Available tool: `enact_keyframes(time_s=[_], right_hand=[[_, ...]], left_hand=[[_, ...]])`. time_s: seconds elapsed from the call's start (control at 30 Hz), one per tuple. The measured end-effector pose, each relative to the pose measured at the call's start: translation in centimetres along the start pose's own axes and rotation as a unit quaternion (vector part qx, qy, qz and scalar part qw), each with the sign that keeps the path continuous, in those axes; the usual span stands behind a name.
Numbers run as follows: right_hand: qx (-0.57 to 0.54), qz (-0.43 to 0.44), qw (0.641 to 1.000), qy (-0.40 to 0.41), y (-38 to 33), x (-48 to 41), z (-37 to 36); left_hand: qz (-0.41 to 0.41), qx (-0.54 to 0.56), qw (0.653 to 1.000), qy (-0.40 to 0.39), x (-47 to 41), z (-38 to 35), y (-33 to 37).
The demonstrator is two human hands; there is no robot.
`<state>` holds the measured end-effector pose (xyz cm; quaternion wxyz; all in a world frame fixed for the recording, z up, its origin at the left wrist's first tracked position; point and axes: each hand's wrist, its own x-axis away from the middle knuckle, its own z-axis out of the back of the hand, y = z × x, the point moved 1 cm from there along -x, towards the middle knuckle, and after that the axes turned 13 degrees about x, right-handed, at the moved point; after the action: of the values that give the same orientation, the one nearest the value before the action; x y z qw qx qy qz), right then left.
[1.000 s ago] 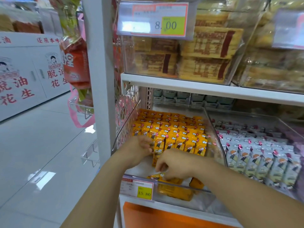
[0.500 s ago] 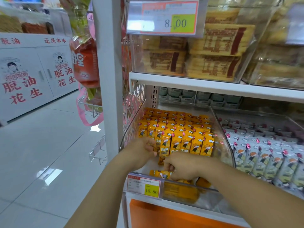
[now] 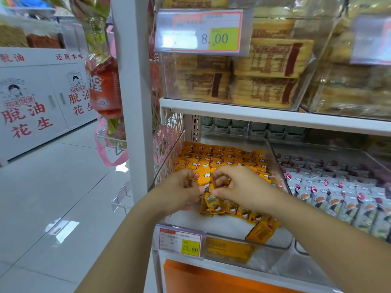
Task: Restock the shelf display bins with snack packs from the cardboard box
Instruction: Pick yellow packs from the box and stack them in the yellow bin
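Yellow snack pack (image 3: 208,192) stands pinched between both your hands, over the near part of the clear bin (image 3: 277,166).

Its long axis runs near to far, the top end leaning away from you and the bottom end down among the front packs. Your left hand (image 3: 181,190) comes in from the near left with fingers curled onto the pack's left edge. Your right hand (image 3: 240,185) reaches from the near right, its fingers bent and pinching the upper right side, knuckles up. The pack is glossy yellow with a small cartoon figure and white cloud marks, like the rows of yellow packs (image 3: 222,157) filling the far part of the bin. A loose pack (image 3: 261,230) lies flat at the near right corner. The grey packs (image 3: 338,187) fill the bin to the right.
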<state>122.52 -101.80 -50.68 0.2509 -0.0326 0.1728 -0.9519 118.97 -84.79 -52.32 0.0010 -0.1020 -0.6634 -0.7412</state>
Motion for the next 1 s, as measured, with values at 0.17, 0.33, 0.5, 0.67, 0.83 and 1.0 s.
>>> enact_keyframes(time_s=[0.17, 0.33, 0.5, 0.67, 0.83, 1.0], right_hand=[[0.265, 0.032, 0.959, -0.095, 0.7, 3.0, 3.2], [0.396, 0.006, 0.902, -0.172, 1.6, 5.0, 3.5], [0.334, 0.017, 0.937, -0.104, 2.0, 5.1, 3.8], [0.174, 0.027, 0.984, -0.033, 2.0, 5.0, 5.2], [0.033, 0.030, 0.999, -0.016, 2.2, 4.9, 4.7], [-0.197, -0.044, 0.977, 0.063, 1.3, 3.6, 4.4]], left_hand=[[0.018, -0.094, 0.993, 0.069, -1.6, 0.3, -1.0], [-0.006, -0.192, 0.972, 0.136, -4.4, 0.3, -3.2], [-0.013, -0.155, 0.976, 0.152, -6.0, 0.0, -4.2], [0.012, -0.048, 0.989, 0.139, -5.8, -0.2, -3.9], [-0.031, -0.151, 0.982, 0.106, -2.4, -0.8, -1.5], [-0.135, -0.029, 0.990, 0.007, 2.4, -1.2, 1.8]])
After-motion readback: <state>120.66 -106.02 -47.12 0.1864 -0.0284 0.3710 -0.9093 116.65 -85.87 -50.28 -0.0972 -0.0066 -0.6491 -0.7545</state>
